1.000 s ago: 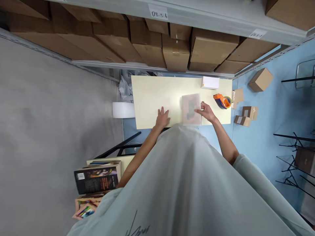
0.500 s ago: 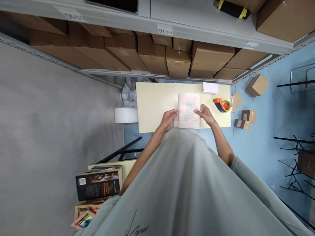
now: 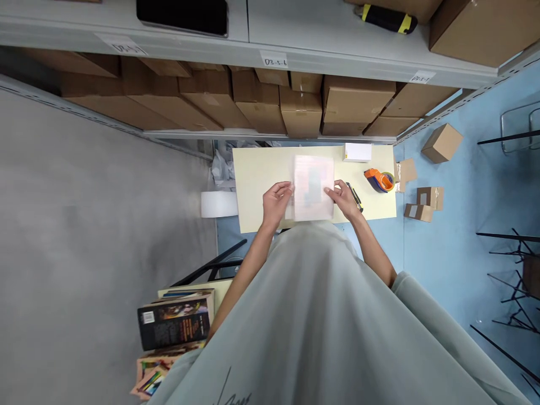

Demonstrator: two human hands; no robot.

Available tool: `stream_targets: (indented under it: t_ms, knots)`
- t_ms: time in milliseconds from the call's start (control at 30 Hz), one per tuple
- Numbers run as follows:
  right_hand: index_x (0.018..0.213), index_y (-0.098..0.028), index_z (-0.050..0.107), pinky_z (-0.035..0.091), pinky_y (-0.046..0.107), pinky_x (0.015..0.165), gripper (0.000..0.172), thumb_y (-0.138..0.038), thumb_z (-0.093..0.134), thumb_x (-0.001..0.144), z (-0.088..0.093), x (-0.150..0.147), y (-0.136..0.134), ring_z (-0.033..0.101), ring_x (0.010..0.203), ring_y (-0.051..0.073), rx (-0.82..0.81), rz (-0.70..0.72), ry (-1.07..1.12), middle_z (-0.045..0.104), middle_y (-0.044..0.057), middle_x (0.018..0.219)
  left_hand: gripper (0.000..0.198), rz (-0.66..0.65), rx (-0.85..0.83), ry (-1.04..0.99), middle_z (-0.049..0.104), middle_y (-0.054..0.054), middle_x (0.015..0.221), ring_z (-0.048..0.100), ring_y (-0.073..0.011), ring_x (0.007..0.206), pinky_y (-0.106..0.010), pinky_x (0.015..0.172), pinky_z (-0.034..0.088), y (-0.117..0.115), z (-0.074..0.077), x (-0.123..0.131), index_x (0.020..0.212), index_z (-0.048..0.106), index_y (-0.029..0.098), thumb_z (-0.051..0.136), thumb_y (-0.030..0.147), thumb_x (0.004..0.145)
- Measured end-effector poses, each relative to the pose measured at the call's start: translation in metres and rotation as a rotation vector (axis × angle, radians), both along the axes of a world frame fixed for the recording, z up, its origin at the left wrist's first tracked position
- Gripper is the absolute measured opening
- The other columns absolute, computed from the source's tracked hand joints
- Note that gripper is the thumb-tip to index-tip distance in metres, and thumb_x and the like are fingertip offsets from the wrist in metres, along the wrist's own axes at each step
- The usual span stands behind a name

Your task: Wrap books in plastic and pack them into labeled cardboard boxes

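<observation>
A flat rectangular packet in pale pink, see-through wrap [image 3: 313, 188] is held above the cream table, in front of my body. A darker shape shows faintly inside; I cannot make out what it is. My right hand [image 3: 345, 199] grips its right edge, thumb on the front and fingers behind. My left hand [image 3: 277, 203] is closed at the left side, fingertips pinching the loose edge of the wrap. Just right of my right hand lies a dark utility knife [image 3: 355, 197]. Beyond it sits an orange and blue tape dispenser [image 3: 378, 179].
A white box [image 3: 357, 152] stands at the table's [image 3: 261, 174] back edge. Above hangs a grey shelf [image 3: 320, 53] packed with cardboard boxes [image 3: 358, 104], with a phone [image 3: 182, 16] and a yellow-black cutter [image 3: 388, 18] on top. Books [image 3: 175, 323] are stacked lower left.
The packet has moved slightly left. My left hand has shifted left from its edge and its fingers have risen. The utility knife beside my right hand has come into view.
</observation>
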State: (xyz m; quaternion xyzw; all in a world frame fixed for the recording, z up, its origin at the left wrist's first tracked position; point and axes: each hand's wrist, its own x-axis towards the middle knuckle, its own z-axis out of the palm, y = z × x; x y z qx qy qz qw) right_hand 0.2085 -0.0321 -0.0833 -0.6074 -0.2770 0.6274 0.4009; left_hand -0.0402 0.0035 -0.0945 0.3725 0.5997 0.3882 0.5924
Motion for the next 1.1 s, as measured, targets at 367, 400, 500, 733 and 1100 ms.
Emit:
stream_targets:
  t_ms: [367, 400, 500, 733, 1100]
  knots:
    - [0.104, -0.031, 0.050, 0.061, 0.034, 0.075, 0.080, -0.086, 0.094, 0.066, -0.005, -0.019, 0.000, 0.075, 0.084, 0.022, 0.016, 0.035, 0.081, 0.082, -0.001, 0.092, 0.084, -0.180, -0.126, -0.266, 0.086, -0.012, 0.112, 0.081, -0.0291, 0.103, -0.038, 0.090, 0.066, -0.003, 0.003, -0.009, 0.127, 0.081, 0.019, 0.100, 0.076, 0.069]
    - [0.104, -0.031, 0.050, 0.062, 0.035, 0.078, 0.079, -0.086, 0.093, 0.067, -0.009, -0.021, -0.001, 0.076, 0.087, 0.023, 0.022, 0.043, 0.075, 0.081, -0.001, 0.093, 0.084, -0.180, -0.139, -0.274, 0.086, -0.013, 0.112, 0.081, -0.0306, 0.104, -0.040, 0.092, 0.067, -0.006, 0.002, -0.007, 0.124, 0.081, 0.018, 0.101, 0.076, 0.068]
    - [0.104, -0.031, 0.052, 0.064, 0.041, 0.087, 0.073, -0.082, 0.091, 0.071, -0.020, -0.024, -0.002, 0.077, 0.096, 0.026, 0.030, 0.037, -0.068, 0.079, 0.003, 0.103, 0.085, -0.107, -0.156, -0.226, 0.087, -0.014, 0.108, 0.081, -0.0318, 0.102, -0.041, 0.090, 0.067, -0.017, -0.004, 0.000, 0.117, 0.081, 0.016, 0.102, 0.079, 0.063]
    - [0.124, -0.031, 0.064, 0.064, 0.051, 0.108, 0.050, -0.069, 0.078, 0.094, -0.011, -0.049, -0.010, 0.073, 0.128, 0.032, 0.186, 0.093, -0.394, 0.072, 0.013, 0.141, 0.067, 0.038, 0.007, 0.036, 0.085, -0.010, 0.103, 0.079, -0.0291, 0.100, -0.036, 0.087, 0.064, -0.023, 0.000, 0.009, 0.106, 0.083, 0.016, 0.091, 0.077, 0.080]
    - [0.129, -0.027, 0.065, 0.066, 0.046, 0.105, 0.072, -0.078, 0.086, 0.083, 0.014, -0.073, -0.009, 0.074, 0.122, 0.032, 0.130, 0.060, -0.206, 0.078, 0.009, 0.122, 0.077, -0.547, 0.252, 0.112, 0.048, -0.013, 0.183, 0.045, -0.0423, 0.171, -0.054, 0.137, 0.047, -0.040, 0.046, 0.013, 0.161, 0.070, 0.025, 0.086, 0.051, 0.090]
